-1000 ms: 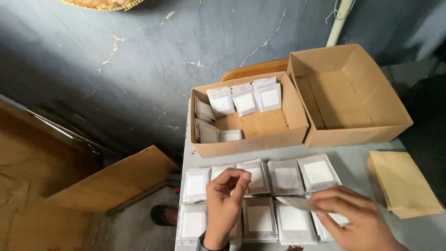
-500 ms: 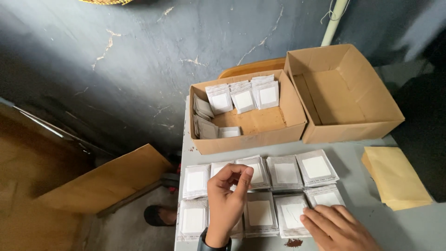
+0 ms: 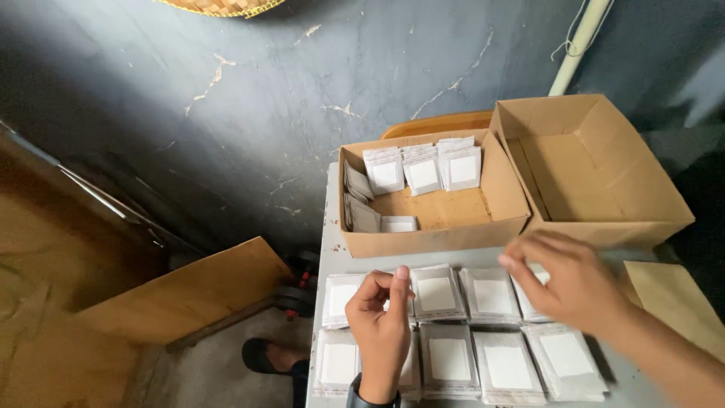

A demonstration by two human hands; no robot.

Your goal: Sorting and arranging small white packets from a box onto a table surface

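The right hand (image 3: 578,283) is motion-blurred, a packet (image 3: 532,298) at 3 o'clock half hidden under it.

Dim, soft daylight; right hand (image 3: 575,283) motion-blurred.

Packets (image 3: 451,359) in rows before two boxes (image 3: 434,230); hands above.

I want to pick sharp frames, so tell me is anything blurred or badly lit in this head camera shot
Head view: the right hand is smeared by motion blur; the left hand and the packets in the cardboard box are sharp. Light is soft, without glare; the dark wall falls into shadow at left.
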